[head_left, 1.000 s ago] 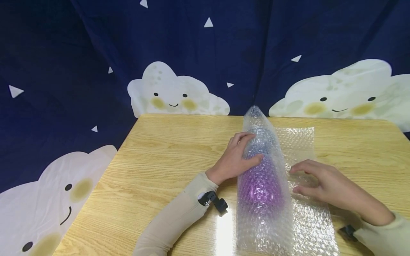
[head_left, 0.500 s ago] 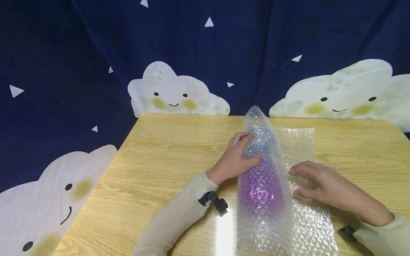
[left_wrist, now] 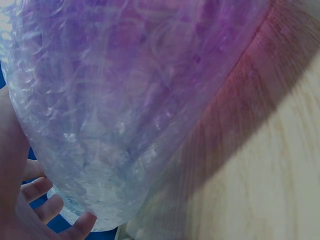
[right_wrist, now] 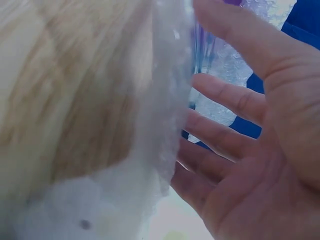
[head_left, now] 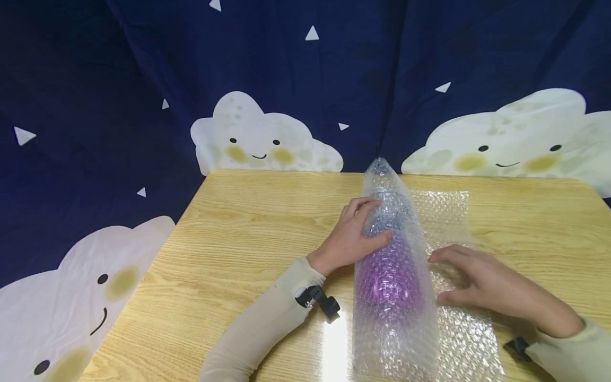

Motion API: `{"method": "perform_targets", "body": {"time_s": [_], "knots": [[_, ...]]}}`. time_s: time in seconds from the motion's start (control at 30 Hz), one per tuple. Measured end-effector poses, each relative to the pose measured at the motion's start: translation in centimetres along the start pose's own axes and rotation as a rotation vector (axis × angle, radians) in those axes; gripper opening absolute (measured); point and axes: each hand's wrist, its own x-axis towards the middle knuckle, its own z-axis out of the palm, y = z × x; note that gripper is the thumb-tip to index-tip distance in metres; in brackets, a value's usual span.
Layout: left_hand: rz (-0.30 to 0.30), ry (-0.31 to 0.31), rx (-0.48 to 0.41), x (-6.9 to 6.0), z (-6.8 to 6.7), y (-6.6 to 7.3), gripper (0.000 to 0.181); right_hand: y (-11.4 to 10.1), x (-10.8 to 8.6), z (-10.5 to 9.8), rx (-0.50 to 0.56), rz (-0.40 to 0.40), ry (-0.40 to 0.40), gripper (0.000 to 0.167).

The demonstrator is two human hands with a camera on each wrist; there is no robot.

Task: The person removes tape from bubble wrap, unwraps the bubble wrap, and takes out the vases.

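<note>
A purple-to-blue see-through object point(head_left: 389, 281), bulbous at its near end and narrower toward the far end, lies in bubble wrap point(head_left: 463, 329). The wrap blurs its exact kind. My left hand point(head_left: 341, 241) rests on the bundle's left side, thumb and fingers spread over the narrower bluish part; the left wrist view shows its fingertips point(left_wrist: 82, 225) against the plastic. To the right of the bundle is my right hand point(head_left: 491, 281), thumb and fingers apart, above the flat part of the wrap. In the right wrist view its fingers point(right_wrist: 220, 132) are partly behind the sheet's edge.
All this lies on a light wooden table point(head_left: 258, 223). The bundle's tip reaches the table's far edge. Beyond hangs a dark blue curtain point(head_left: 286, 69) printed with smiling clouds and white triangles. Black wrist camera mounts point(head_left: 317, 302) sit at the sleeves.
My right hand has shifted slightly left, toward the bundle, and a little nearer to me. The left hand and the wrapped object look still.
</note>
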Motion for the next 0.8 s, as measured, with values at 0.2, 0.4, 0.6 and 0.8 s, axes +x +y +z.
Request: {"method": "perform_targets", "body": {"time_s": [0.2, 0.4, 0.6, 0.8], "knots": [[0.002, -0.003, -0.011, -0.06, 0.03, -0.15, 0.078, 0.14, 0.02, 0.34, 0.011, 0.01, -0.037, 0.083], [0.007, -0.008, -0.008, -0.1, 0.01, -0.1, 0.078, 0.25, 0.02, 0.58, 0.018, 0.02, -0.047, 0.088], [0.012, -0.005, -0.007, -0.05, 0.01, -0.12, 0.078, 0.3, 0.1, 0.83, 0.005, 0.01, -0.06, 0.096], [0.011, 0.001, -0.003, -0.01, 0.08, -0.31, 0.077, 0.38, 0.19, 1.06, 0.014, 0.03, -0.083, 0.095]]}}
